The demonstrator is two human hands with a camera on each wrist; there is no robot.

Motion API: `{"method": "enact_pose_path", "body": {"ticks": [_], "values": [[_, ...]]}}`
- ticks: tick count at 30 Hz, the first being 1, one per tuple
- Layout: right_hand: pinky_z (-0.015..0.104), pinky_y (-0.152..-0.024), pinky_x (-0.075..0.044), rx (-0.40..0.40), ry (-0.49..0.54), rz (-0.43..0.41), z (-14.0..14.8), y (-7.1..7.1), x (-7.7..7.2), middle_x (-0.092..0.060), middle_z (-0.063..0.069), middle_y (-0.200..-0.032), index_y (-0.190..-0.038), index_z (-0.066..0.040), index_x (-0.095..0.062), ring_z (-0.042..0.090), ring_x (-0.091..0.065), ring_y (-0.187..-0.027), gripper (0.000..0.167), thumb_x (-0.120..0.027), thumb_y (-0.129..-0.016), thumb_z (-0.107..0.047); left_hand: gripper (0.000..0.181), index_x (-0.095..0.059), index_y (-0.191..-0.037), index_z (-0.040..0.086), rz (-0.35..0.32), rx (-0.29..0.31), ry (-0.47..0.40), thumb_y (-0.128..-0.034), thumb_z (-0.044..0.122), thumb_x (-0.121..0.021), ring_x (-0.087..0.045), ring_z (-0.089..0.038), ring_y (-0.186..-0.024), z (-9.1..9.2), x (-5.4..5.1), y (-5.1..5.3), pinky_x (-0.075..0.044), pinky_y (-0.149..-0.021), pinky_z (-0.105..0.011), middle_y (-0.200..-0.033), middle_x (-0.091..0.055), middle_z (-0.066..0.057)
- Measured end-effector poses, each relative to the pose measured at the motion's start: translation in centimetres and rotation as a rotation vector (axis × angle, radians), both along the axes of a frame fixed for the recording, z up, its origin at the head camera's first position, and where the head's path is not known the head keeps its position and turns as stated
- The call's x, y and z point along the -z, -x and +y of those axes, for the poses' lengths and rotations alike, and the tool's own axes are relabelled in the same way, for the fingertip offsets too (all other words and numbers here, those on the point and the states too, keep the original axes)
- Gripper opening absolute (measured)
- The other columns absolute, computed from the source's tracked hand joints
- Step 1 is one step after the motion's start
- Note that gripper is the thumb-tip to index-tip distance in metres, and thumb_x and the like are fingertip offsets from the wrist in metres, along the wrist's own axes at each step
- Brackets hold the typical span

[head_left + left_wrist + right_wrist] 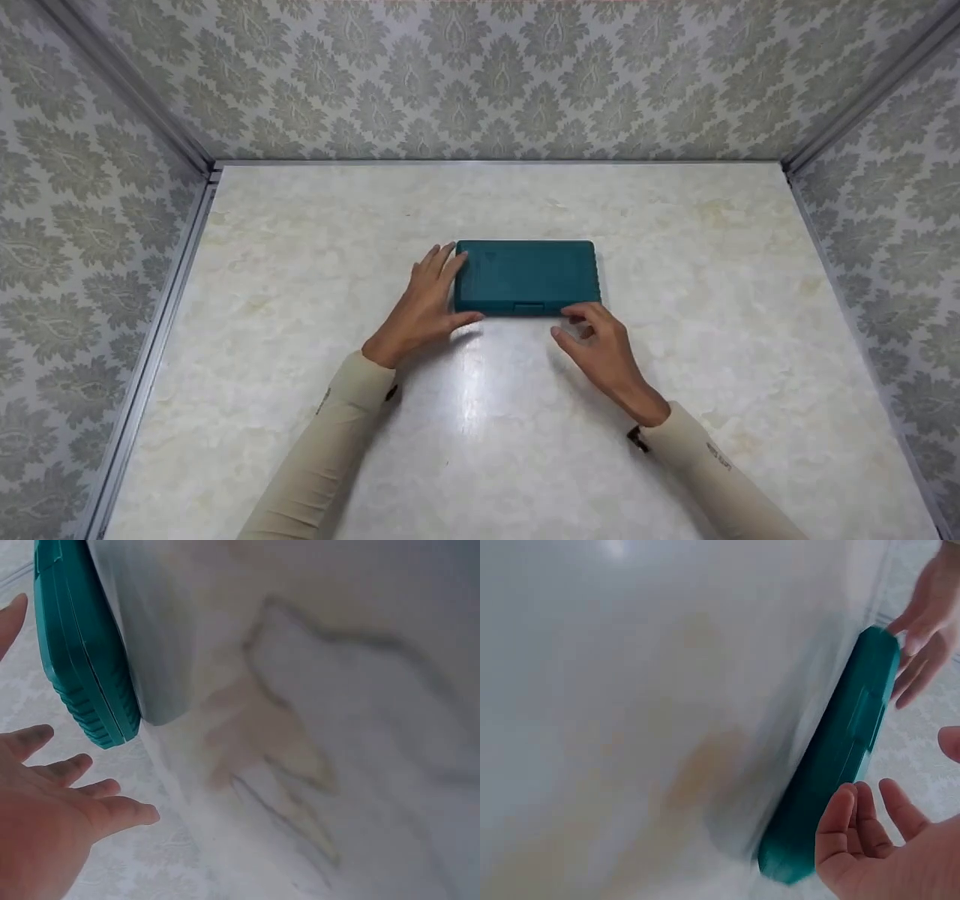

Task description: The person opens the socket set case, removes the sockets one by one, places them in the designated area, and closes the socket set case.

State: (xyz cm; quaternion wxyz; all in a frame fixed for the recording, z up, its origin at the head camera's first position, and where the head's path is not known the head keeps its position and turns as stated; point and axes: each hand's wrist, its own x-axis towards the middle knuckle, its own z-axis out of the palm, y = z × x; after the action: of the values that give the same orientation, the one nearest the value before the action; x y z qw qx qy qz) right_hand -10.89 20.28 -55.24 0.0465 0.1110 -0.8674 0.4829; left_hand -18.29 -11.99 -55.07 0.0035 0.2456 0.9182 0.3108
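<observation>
A closed teal case (526,271) lies flat on the table, its latch side facing the person. At its left end is the left hand (429,304), fingers spread, thumb by the front left corner; in the left wrist view this hand (52,810) shows a gap to the case's ribbed end (86,652). The right hand (600,349) is at the front right corner with fingers bent loosely and the thumb apart. In the right wrist view, fingertips of the right hand (889,840) are beside the case's front side (840,757); contact cannot be told.
The case stands on a pale marbled table (300,465). Patterned wall panels (495,82) rise behind it and at both sides, with metal rails (150,360) along the left and right edges.
</observation>
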Motion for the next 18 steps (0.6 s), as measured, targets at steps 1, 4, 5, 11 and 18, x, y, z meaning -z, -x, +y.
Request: {"method": "enact_pose_path", "body": {"ticks": [1, 4, 5, 11, 18], "values": [[0.044, -0.089, -0.06, 0.007, 0.029, -0.04, -0.2, 0.0, 0.0, -0.072, 0.014, -0.122, -0.126, 0.0, -0.076, 0.03, -0.069, -0.108, 0.03, -0.081, -0.103, -0.018, 0.106, -0.032, -0.173, 0.003, -0.006, 0.003, -0.003, -0.0941, 0.047, -0.089, -0.015, -0.046, -0.167, 0.0, 0.0, 0.2, -0.016, -0.13, -0.076, -0.179, -0.023, -0.025], [0.034, -0.088, -0.061, 0.039, 0.108, -0.151, -0.9, 0.1, 0.2, -0.075, 0.01, -0.117, -0.124, -0.002, -0.078, 0.024, -0.071, -0.103, 0.03, -0.081, -0.104, -0.023, 0.108, -0.031, -0.173, 0.004, -0.03, 0.017, -0.023, -0.0936, 0.047, -0.089, -0.013, -0.046, -0.168, 0.1, 0.1, 0.5, -0.014, -0.13, -0.076, -0.18, -0.021, -0.025], [0.031, -0.087, -0.06, 0.048, 0.136, -0.181, -1.2, 0.1, 0.2, -0.075, 0.009, -0.116, -0.124, -0.003, -0.078, 0.024, -0.072, -0.101, 0.029, -0.081, -0.104, -0.024, 0.108, -0.03, -0.173, 0.003, -0.04, 0.022, -0.032, -0.0934, 0.047, -0.09, -0.013, -0.045, -0.168, 0.1, 0.1, 0.7, -0.013, -0.131, -0.075, -0.18, -0.02, -0.025], [0.029, -0.066, -0.059, 0.111, 0.305, -0.311, -2.5, 0.5, 0.7, -0.078, 0.015, -0.1, -0.118, -0.006, -0.079, 0.03, -0.072, -0.083, 0.025, -0.081, -0.103, -0.026, 0.112, -0.027, -0.174, 0.003, -0.095, 0.041, -0.076, -0.0923, 0.045, -0.091, -0.01, -0.043, -0.169, 0.1, 0.3, 1.3, -0.008, -0.135, -0.067, -0.181, -0.017, -0.023], [0.027, -0.051, -0.052, 0.227, 0.379, -0.409, -3.9, 0.9, 1.6, -0.079, 0.015, -0.09, -0.111, -0.007, -0.081, 0.023, -0.068, -0.063, 0.025, -0.082, -0.102, -0.03, 0.12, -0.021, -0.176, 0.006, -0.085, 0.06, -0.044, -0.0899, 0.051, -0.092, -0.011, -0.038, -0.17, 0.3, 0.6, 1.6, -0.007, -0.135, -0.066, -0.183, -0.01, -0.021]]}}
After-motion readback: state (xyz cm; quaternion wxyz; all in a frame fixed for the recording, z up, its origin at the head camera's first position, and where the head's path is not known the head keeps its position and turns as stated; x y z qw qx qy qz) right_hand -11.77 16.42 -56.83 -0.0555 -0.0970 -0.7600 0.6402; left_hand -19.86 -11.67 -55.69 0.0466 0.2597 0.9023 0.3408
